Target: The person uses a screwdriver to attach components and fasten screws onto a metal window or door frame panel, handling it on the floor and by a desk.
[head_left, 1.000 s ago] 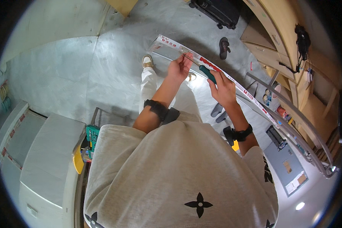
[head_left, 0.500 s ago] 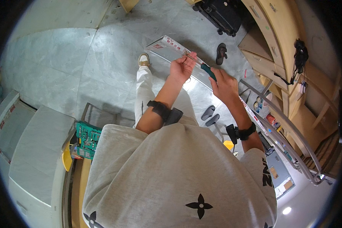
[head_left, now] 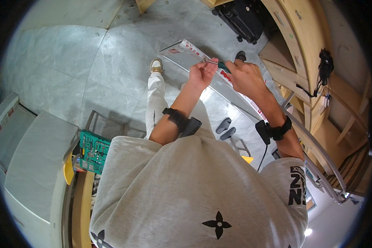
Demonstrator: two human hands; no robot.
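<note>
Where the right hand (head_left: pixel 247 78) meets the screwdriver (head_left: pixel 224 66), I see its grip curled round the green handle, thumb and fingers wrapped about it. The thin metal shaft points from there toward 9 o'clock, to the left hand (head_left: pixel 203 74), whose palm is turned up with the fingers at the shaft. I cannot tell from my end whether that grip pinches the shaft or only lets it rest against the fingers, and the tip is too small to make out.

With the screwdriver as the middle of my dial, a long grey panel (head_left: pixel 235 97) with a white, red-printed edge runs behind both hands, from 10 o'clock down to between 4 and 5. I cannot judge whether the tip touches it. Each wrist carries a black strap with a small box.

Farther out, a dark slipper (head_left: pixel 241 55) shows just past the right hand, between 1 and 2 o'clock, and a black suitcase (head_left: pixel 239 20) stands beyond it near 12. I have a wooden cabinet (head_left: pixel 285 37) at 2, a bundle of black cord (head_left: pixel 325 66) hanging at 3, two grey sandals (head_left: pixel 226 126) on the floor (head_left: pixel 49 70) at 6, a green tool case (head_left: pixel 94 151) at 8, and the person's shoe (head_left: pixel 156 65) at 9.
</note>
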